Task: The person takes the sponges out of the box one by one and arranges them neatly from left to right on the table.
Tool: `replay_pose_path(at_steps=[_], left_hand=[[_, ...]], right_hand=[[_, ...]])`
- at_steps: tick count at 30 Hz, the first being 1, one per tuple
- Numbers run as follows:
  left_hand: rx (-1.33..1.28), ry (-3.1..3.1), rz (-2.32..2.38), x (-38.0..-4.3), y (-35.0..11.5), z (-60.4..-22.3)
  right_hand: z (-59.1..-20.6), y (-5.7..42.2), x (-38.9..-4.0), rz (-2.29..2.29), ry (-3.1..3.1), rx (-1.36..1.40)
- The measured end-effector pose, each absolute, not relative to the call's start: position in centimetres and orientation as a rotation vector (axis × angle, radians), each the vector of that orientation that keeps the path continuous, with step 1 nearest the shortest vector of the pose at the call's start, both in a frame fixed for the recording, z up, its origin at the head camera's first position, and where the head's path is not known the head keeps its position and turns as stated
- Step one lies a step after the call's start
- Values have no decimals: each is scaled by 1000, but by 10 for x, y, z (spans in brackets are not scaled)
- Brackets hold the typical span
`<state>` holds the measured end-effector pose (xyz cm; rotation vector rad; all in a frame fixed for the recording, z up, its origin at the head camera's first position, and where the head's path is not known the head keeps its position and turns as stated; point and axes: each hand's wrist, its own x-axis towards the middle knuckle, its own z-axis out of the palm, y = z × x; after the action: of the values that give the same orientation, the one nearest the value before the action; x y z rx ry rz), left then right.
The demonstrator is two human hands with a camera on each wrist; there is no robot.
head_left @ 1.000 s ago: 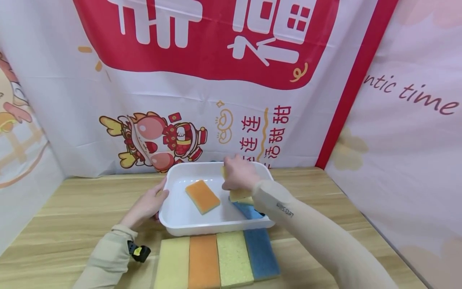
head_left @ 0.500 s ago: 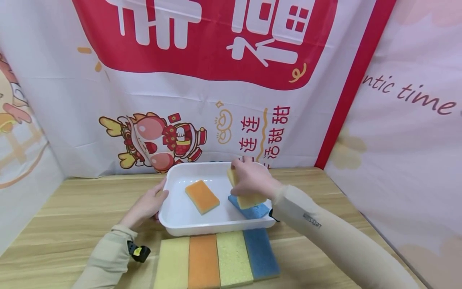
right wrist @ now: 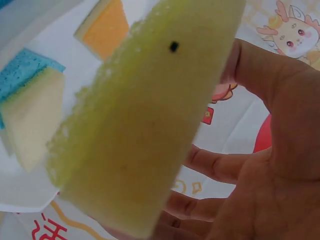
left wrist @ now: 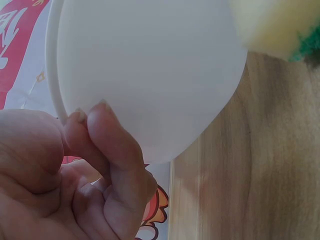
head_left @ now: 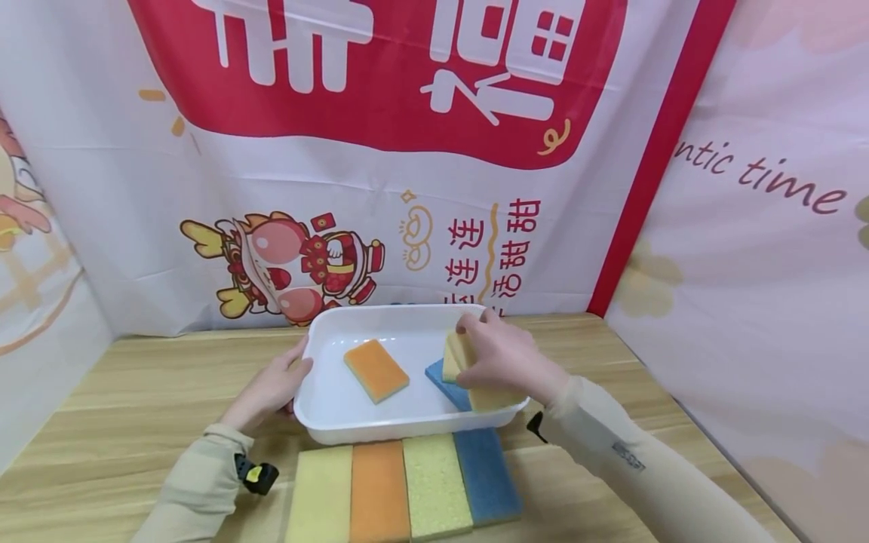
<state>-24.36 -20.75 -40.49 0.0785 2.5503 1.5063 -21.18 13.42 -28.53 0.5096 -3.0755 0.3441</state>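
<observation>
My left hand [head_left: 271, 385] grips the left end of a white plastic tray [head_left: 346, 435], and in the left wrist view its fingers [left wrist: 117, 135] bend at the rim. With my right hand [head_left: 512, 358] I hold a yellow sponge [head_left: 498, 398] over the tray's right end; the right wrist view shows its porous side and a dark spot. Inside the tray, an orange sponge [head_left: 376, 369] lies flat left of centre. A blue sponge [head_left: 444, 385] lies to the right, partly hidden, with another pale yellow sponge [right wrist: 37, 117] on or against it.
In front of the tray a row of sponges stands side by side on the wooden table [head_left: 136, 407]: pale yellow [head_left: 319, 494], orange [head_left: 380, 490], porous yellow [head_left: 437, 486] and dark blue [head_left: 487, 475]. A printed cloth [head_left: 421, 173] hangs right behind the tray.
My right hand has moved right and nearer with the yellow sponge, and a pale yellow sponge now shows beside the fingers at the blue one. My left hand keeps its grip on the tray.
</observation>
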Motion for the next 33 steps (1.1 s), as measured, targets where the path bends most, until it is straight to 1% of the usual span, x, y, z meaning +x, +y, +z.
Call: replay_pose_path(at_steps=[8,23,28,33], left_hand=[[108,2566,1509,-245,-208,-407],[100,2573,1494,-245,-207,-405],[107,2576,1496,-247,-207,-404],[107,2561,1502,-246,-209,-406]], right_hand=[[-296,153,-183,391,-3075,493],[-312,187,-142,359,-3118,380],[-322,193,-137,331,-3128,393],[-329,195,-135,391,-3190,323]])
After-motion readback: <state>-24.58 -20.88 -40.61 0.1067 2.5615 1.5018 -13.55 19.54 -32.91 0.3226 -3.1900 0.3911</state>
